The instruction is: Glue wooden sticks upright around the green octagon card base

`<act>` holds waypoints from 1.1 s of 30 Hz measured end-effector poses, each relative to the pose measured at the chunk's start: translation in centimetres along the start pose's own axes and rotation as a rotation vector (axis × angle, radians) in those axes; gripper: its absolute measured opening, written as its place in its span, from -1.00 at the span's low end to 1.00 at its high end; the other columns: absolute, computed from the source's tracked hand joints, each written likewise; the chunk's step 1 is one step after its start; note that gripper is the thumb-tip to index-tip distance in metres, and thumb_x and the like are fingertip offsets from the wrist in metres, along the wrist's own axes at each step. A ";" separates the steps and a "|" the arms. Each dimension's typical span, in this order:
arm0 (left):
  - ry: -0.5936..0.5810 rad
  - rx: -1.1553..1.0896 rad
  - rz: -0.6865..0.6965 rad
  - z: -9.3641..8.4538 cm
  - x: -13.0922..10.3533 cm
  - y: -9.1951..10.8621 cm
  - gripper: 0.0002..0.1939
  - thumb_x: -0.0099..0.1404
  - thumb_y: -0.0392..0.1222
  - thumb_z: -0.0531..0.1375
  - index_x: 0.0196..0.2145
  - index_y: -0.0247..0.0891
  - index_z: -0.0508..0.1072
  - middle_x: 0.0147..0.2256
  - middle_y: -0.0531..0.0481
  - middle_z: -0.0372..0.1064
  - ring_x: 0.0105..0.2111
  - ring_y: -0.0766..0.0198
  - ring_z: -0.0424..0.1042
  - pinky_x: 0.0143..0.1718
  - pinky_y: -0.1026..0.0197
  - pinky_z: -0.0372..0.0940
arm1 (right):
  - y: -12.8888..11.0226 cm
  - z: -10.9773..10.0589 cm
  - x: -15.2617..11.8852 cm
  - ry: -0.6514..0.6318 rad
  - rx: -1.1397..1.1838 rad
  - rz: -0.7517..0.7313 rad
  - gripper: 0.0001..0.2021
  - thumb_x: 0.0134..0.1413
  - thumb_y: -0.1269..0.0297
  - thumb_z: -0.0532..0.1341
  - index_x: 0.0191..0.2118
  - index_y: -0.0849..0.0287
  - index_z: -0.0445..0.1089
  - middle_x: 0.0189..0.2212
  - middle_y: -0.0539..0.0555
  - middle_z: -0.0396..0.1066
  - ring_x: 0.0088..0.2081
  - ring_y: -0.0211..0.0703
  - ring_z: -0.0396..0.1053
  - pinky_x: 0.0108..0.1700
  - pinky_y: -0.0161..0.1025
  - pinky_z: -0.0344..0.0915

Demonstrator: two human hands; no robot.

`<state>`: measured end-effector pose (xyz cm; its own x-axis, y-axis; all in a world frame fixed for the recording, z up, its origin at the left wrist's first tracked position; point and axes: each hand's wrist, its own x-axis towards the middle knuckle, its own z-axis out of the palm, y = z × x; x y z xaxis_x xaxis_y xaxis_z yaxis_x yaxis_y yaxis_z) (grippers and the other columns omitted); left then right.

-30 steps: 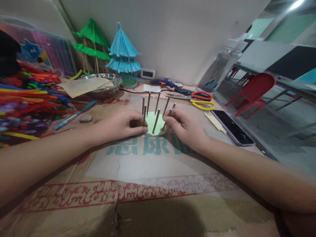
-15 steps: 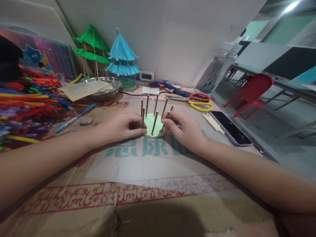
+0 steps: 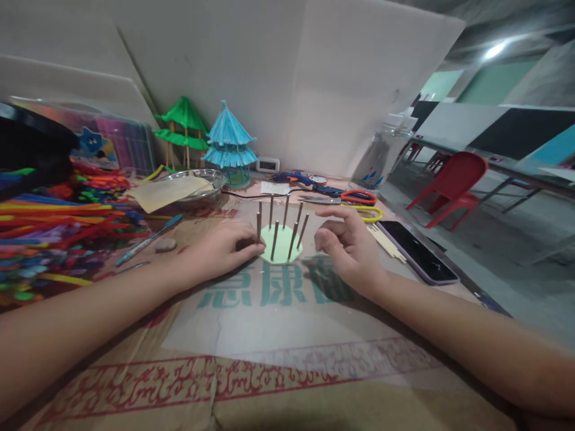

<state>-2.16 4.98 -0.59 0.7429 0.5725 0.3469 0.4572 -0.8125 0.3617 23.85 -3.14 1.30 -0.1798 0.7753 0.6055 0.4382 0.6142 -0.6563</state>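
Note:
A pale green, many-sided base (image 3: 281,246) lies flat at the centre, with several brown sticks (image 3: 274,240) standing upright around its rim. My left hand (image 3: 227,246) closes thumb and fingers at the base's left edge, beside the foot of a stick; the exact grip is partly hidden. Off to the right, my right hand (image 3: 345,245) is in the air, apart from the sticks, its fingers loosely bent and separated with nothing between them.
Pipe cleaners (image 3: 49,233) heap at left beside a blue pen (image 3: 148,240) and metal bowl (image 3: 215,178). Behind stand green (image 3: 183,123) and blue (image 3: 230,134) model pavilions and a glue gun (image 3: 294,178). Scissors (image 3: 359,197), pale sticks (image 3: 386,242) and a phone (image 3: 417,251) lie right.
My right hand has let go of the stick at the base's right side and drawn away to the right. The left hand stays at the base. The camera view has tilted up slightly.

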 end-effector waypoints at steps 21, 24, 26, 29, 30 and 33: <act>0.073 0.078 -0.136 0.1 0.0 -1.4 -0.73 0.42 -0.04 0.08 -0.27 -0.25 0.47 -0.22 -0.11 0.42 -0.15 0.07 0.39 -0.06 0.01 0.30 | 7.9 -4.7 10.7 -0.140 -0.655 0.426 -0.76 0.28 0.25 0.20 -0.06 0.26 0.49 -0.14 0.20 0.56 -0.16 -0.05 0.47 -0.10 -0.22 0.29; 0.078 0.086 -0.136 0.2 0.0 -1.5 -0.74 0.42 -0.05 0.08 -0.30 -0.24 0.46 -0.23 -0.10 0.42 -0.17 0.08 0.39 -0.08 0.02 0.30 | 10.2 -5.0 13.8 -0.154 -0.710 0.538 -0.69 0.36 0.17 0.15 -0.08 0.29 0.54 -0.18 0.27 0.60 -0.12 0.06 0.51 -0.06 -0.20 0.30; 0.078 0.075 -0.132 0.3 0.0 -1.6 -0.75 0.42 -0.06 0.09 -0.30 -0.23 0.47 -0.23 -0.10 0.43 -0.16 0.09 0.39 -0.07 0.03 0.30 | 11.5 -4.5 15.5 -0.172 -0.731 0.581 -0.65 0.39 0.10 0.12 -0.10 0.26 0.55 -0.18 0.25 0.60 -0.06 0.08 0.52 0.01 -0.16 0.31; 0.091 0.047 -0.116 0.4 -0.1 -1.6 -0.76 0.43 -0.07 0.09 -0.26 -0.22 0.49 -0.21 -0.10 0.45 -0.15 0.09 0.40 -0.05 0.03 0.30 | 13.2 -2.8 17.6 -0.194 -0.741 0.598 -0.68 0.37 0.10 0.17 0.03 0.22 0.46 0.01 0.19 0.50 0.00 0.00 0.48 0.06 -0.02 0.39; 0.095 0.040 -0.112 0.4 -0.1 -1.5 -0.76 0.43 -0.08 0.09 -0.24 -0.22 0.50 -0.20 -0.10 0.45 -0.14 0.08 0.41 -0.04 0.02 0.29 | 13.7 -2.2 18.2 -0.205 -0.740 0.598 -0.68 0.36 0.12 0.20 0.08 0.20 0.43 0.05 0.18 0.45 0.00 -0.01 0.46 0.05 0.01 0.42; 0.098 0.033 -0.118 0.5 -0.1 -1.5 -0.77 0.43 -0.09 0.09 -0.19 -0.22 0.51 -0.17 -0.12 0.46 -0.10 0.05 0.41 0.01 -0.02 0.29 | 14.6 -0.7 19.2 -0.242 -0.725 0.571 -0.67 0.33 0.17 0.24 0.12 0.18 0.39 0.10 0.18 0.40 0.01 -0.01 0.45 0.02 0.01 0.46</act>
<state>-2.66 6.05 -1.55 0.6327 0.6707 0.3871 0.5552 -0.7413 0.3771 27.41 20.67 3.65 0.0884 0.9891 0.1176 0.9409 -0.0442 -0.3357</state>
